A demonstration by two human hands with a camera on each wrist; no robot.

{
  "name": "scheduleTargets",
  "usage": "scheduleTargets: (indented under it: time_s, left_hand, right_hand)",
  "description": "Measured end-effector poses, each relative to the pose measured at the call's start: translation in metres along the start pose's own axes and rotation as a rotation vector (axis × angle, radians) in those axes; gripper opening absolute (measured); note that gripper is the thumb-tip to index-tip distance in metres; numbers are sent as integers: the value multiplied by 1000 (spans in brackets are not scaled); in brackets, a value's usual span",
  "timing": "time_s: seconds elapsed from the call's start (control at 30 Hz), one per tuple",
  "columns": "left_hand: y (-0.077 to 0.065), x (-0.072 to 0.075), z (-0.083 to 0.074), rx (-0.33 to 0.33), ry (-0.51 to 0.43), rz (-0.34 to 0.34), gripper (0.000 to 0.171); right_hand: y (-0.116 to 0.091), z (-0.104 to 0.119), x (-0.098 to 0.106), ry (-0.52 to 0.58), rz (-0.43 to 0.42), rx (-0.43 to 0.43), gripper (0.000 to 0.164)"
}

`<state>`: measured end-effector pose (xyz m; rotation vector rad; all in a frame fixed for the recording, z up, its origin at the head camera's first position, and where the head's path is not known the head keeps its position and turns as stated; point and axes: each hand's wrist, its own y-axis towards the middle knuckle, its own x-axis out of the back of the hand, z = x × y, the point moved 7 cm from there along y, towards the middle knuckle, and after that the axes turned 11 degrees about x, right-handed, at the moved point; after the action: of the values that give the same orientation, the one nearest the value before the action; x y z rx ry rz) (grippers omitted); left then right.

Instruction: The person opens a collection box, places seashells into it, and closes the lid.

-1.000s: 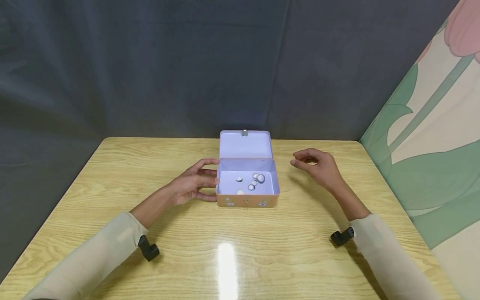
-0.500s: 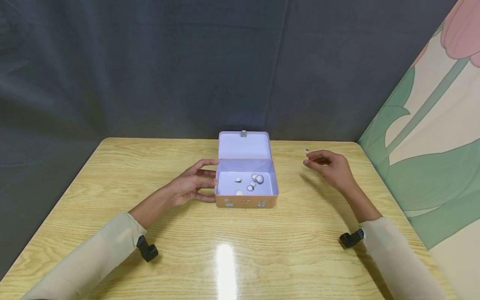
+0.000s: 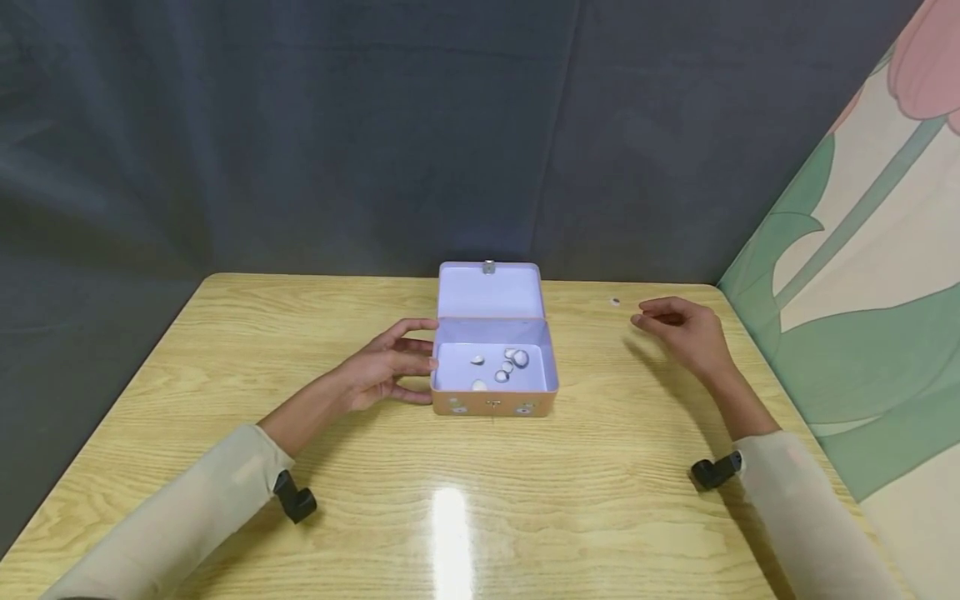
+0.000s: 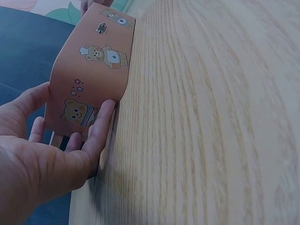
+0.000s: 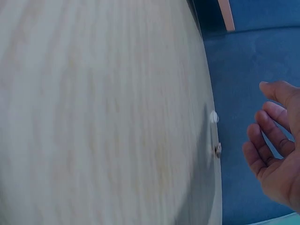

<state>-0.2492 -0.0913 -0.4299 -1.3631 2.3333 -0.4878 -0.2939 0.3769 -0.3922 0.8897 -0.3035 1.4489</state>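
Observation:
A tin box, orange outside and lilac inside, stands with its lid up near the far side of the table. Several small pale shells lie on its floor. My left hand is spread against the box's left side, fingertips at the rim; the left wrist view shows its fingers nearly straight along the bear-printed wall. Right of the box, my right hand hovers over the table with loosely bent fingers, holding nothing. A shell lies just left of its fingertips. Another small shell-like piece shows in the right wrist view.
The wood-grain table ends at a dark curtain behind the box. A flower-patterned cloth hangs along the right side. Both wrists carry small black cameras.
My right hand has moved to the right, away from the box, and the shell on the table has come into sight. The left hand and the box stay in place.

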Motion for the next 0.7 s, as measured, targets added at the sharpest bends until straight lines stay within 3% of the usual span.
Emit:
scheduleTargets:
  time_s: [0.3,0.7]
  left_hand:
    - [1,1,1,1,-3,2,76]
    - [1,2,1,3,-14,2,76]
  right_hand:
    - [4,-18,13,57,-9,-49,44]
    - [14,-43,7,-35,109,-134,54]
